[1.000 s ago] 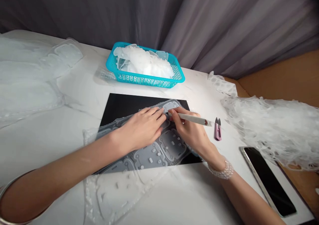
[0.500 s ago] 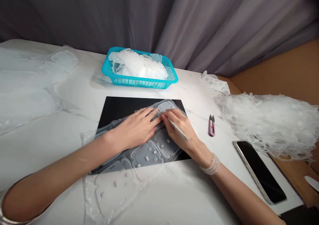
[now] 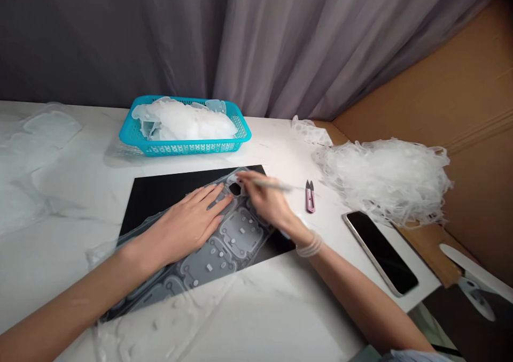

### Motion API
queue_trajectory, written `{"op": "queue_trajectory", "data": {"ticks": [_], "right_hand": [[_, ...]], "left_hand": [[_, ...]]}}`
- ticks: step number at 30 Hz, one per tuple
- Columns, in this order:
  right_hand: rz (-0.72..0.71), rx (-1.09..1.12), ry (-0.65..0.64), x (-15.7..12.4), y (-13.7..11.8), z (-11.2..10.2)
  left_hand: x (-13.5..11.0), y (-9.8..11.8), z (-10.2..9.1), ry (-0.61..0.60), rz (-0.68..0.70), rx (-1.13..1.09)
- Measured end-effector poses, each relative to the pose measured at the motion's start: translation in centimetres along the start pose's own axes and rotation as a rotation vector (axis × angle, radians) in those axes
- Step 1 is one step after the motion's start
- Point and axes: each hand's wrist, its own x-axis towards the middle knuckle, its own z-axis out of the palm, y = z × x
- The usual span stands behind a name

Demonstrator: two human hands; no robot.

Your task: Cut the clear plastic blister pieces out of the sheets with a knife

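Note:
My left hand point(image 3: 196, 215) lies flat, fingers spread, on a translucent molded silicone sheet point(image 3: 208, 260) with several rounded panels and small raised bumps. My right hand point(image 3: 266, 196), blurred by motion, is closed round a slim, pale pen-like tool point(image 3: 272, 183) that points back over the hand. Its thumb and fingertips are at the sheet's far end, by a small whitish flap point(image 3: 232, 178); whether they pinch it is unclear. Beside them, a dark opening in the sheet shows the black mat point(image 3: 160, 191) underneath. The sheet's near end hangs over the mat's edge onto the white table.
A blue basket point(image 3: 192, 147) of translucent pieces stands behind the mat. To the right lie pink thread snips point(image 3: 310, 197), a phone point(image 3: 380, 252) and a heap of clear trimmings point(image 3: 385, 180). More translucent sheets point(image 3: 28, 159) cover the table's left.
The view has turned right, so everything appears further left. My right hand has shifted, the tool has swung flatter, and a dark opening now shows at the sheet's far end.

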Motion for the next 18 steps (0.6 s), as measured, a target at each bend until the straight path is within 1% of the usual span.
{"op": "queue_trajectory", "data": {"ticks": [1, 2, 4, 5, 6, 7, 8, 9, 11, 13, 14, 15, 16, 17, 18], "right_hand": [[0.075, 0.073, 0.081, 0.2, 1.2, -1.6], [0.19, 0.198, 0.185, 0.3, 2.5, -3.4], [0.447, 0.467, 0.44, 0.3, 5.0, -7.6], [0.493, 0.493, 0.491, 0.1, 6.0, -9.6], [0.518, 0.516, 0.501, -0.1, 6.7, -11.3], [0.534, 0.54, 0.505, -0.2, 7.1, -12.5], [0.535, 0.565, 0.494, -0.3, 7.2, -13.2], [0.532, 0.605, 0.483, -0.4, 6.9, -13.4], [0.499, 0.684, 0.452, -0.3, 5.2, -12.5], [0.407, 0.721, 0.387, -0.3, 2.6, -10.5], [0.342, 0.715, 0.342, -0.4, 1.1, -9.5], [0.276, 0.701, 0.292, -0.5, -0.4, -8.4], [0.215, 0.684, 0.237, -0.7, -1.9, -7.5], [0.168, 0.668, 0.174, -1.0, -3.3, -6.7], [0.139, 0.656, 0.102, -1.2, -4.5, -6.1]], "left_hand": [[0.0, 0.0, 0.0, -0.003, -0.004, -0.001], [0.0, 0.0, -0.1, -0.007, -0.013, -0.007], [-0.1, 0.0, -0.1, -0.008, -0.035, -0.027], [-0.1, 0.0, -0.2, -0.008, -0.043, -0.039], [-0.1, 0.0, -0.2, -0.01, -0.048, -0.052], [-0.2, 0.0, -0.3, -0.017, -0.049, -0.065], [-0.2, -0.1, -0.4, -0.027, -0.05, -0.08], [-0.3, -0.1, -0.6, -0.039, -0.052, -0.097], [-0.1, 0.2, -1.2, -0.036, -0.074, -0.16], [0.5, 0.8, -2.0, 0.037, -0.146, -0.306], [1.1, 1.3, -2.5, 0.092, -0.22, -0.434], [1.8, 1.8, -3.0, 0.143, -0.322, -0.617], [2.5, 2.4, -3.4, 0.176, -0.441, -0.856], [3.4, 2.9, -3.7, 0.18, -0.563, -1.136], [4.2, 3.3, -4.0, 0.159, -0.664, -1.432]]}}
